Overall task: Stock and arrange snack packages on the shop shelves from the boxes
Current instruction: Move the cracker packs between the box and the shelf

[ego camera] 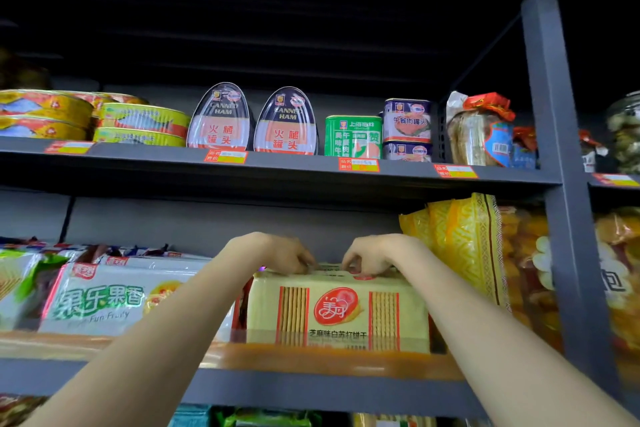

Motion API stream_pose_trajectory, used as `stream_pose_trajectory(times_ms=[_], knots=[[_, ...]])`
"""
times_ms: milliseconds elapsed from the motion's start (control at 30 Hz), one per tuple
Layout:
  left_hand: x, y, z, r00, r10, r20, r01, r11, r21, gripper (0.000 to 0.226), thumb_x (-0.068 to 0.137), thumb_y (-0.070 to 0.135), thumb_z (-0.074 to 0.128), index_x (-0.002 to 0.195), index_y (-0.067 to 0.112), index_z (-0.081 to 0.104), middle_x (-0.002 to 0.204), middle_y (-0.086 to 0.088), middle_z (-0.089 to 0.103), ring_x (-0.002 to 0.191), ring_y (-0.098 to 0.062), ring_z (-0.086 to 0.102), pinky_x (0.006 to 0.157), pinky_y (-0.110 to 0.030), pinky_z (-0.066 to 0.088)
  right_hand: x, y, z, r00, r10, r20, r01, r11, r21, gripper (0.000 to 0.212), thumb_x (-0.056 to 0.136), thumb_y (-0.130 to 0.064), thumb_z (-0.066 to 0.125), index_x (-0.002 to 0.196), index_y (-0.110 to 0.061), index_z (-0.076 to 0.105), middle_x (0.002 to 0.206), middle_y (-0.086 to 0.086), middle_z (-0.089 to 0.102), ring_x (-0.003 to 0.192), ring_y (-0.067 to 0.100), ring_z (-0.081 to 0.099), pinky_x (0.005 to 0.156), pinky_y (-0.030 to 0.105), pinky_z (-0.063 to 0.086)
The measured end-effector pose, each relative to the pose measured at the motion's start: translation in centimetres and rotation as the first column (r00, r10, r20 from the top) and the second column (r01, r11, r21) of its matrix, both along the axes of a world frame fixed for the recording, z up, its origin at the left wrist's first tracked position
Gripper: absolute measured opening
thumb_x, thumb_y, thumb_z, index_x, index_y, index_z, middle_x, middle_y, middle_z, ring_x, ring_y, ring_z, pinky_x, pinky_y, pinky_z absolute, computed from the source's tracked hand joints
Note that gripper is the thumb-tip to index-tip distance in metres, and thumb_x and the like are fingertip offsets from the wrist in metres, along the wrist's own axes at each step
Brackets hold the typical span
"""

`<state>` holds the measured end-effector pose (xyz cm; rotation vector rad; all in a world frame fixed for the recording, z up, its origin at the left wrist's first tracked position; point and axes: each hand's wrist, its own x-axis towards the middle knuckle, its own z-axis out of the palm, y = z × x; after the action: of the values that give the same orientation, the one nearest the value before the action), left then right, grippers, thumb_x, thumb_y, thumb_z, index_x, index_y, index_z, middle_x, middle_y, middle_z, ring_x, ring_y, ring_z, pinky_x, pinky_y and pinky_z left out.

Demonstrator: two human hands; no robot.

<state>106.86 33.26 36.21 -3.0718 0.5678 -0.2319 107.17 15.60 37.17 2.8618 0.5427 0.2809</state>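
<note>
Two hands work the top of one cracker pack (337, 314) on the middle shelf (311, 362), at about 6 o'clock in the view. The left hand (277, 253) has its fingers curled down onto the pack's top back edge at 11 o'clock of the pack; the right hand (372, 255) does the same at 1 o'clock. Both seem to pinch the wrapper or something lying on top, though exactly what the fingertips hold is hidden.

Risks, as I judge them: the pack sits close to the shelf's front lip, so a pull toward the person could tip it off the edge. A push to 3 o'clock would press it into the yellow bag (460, 239), which leans just beside it and could slump or slide. To 9 o'clock the white pack (114, 298) lies just beside it, so a sideways nudge could knock that row askew. Pinching a thin wrapper could also crease or tear it.

The cracker pack is a pale cream block with a red round logo in the middle of its face, flanked by two red-framed windows showing stacked crackers, and a line of dark print along the bottom. It stands square, face forward, glossy under the light.
</note>
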Motion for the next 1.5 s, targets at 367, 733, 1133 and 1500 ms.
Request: stream_pose_trajectory(times_ms=[367, 733, 1133, 1500], knots=[[-3.6, -0.6, -1.1, 0.999, -0.03, -0.04, 0.021, 0.979, -0.205, 0.074, 0.077, 0.079, 0.028, 0.119, 0.029, 0.062, 0.109, 0.008, 0.067, 0.1, -0.008, 0.061, 0.099, -0.032, 0.041, -1.7, -0.5, 0.8, 0.992, 0.022, -0.124, 0.012, 0.964, 0.266, 0.029, 0.091, -0.02, 0.06, 0.12, -0.017, 0.063, 0.119, 0.006, 0.063, 0.102, 0.02, 0.064, 0.076, 0.022, 0.053], [-4.7, -0.3, -2.2, 0.991, -0.118, 0.071, 0.12, 0.993, -0.025, 0.051, 0.078, 0.044, 0.07, 0.123, 0.026, 0.052, 0.113, 0.006, 0.064, 0.095, -0.01, 0.059, 0.091, -0.03, 0.048, -5.8, -0.9, -1.0, 0.994, -0.051, -0.101, 0.051, 0.999, -0.001, 0.086, 0.072, -0.048, 0.076, 0.143, -0.033, 0.03, 0.137, -0.006, 0.047, 0.115, 0.017, 0.054, 0.095, 0.036, 0.048], [-5.3, -0.2, -4.3, 0.98, -0.132, 0.151, 0.15, 0.982, -0.116, 0.056, 0.088, 0.049, 0.054, 0.136, 0.021, 0.043, 0.121, 0.0, 0.062, 0.106, -0.016, 0.058, 0.092, -0.029, 0.045, -6.7, -3.6, -2.7, 0.996, -0.093, 0.007, 0.092, 0.994, 0.062, 0.069, 0.08, -0.055, 0.064, 0.137, -0.021, 0.044, 0.131, 0.0, 0.051, 0.116, 0.021, 0.051, 0.096, 0.035, 0.044], [-3.9, -1.5, -4.9, 0.976, -0.02, 0.218, 0.023, 1.0, -0.01, 0.061, 0.09, 0.054, 0.045, 0.142, 0.026, 0.032, 0.124, -0.001, 0.058, 0.116, -0.022, 0.053, 0.099, -0.04, 0.037, -5.0, -4.4, -4.0, 1.0, -0.024, -0.011, 0.026, 0.973, 0.231, 0.05, 0.085, -0.035, 0.067, 0.13, -0.021, 0.049, 0.124, 0.001, 0.06, 0.107, 0.018, 0.058, 0.091, 0.033, 0.049]])
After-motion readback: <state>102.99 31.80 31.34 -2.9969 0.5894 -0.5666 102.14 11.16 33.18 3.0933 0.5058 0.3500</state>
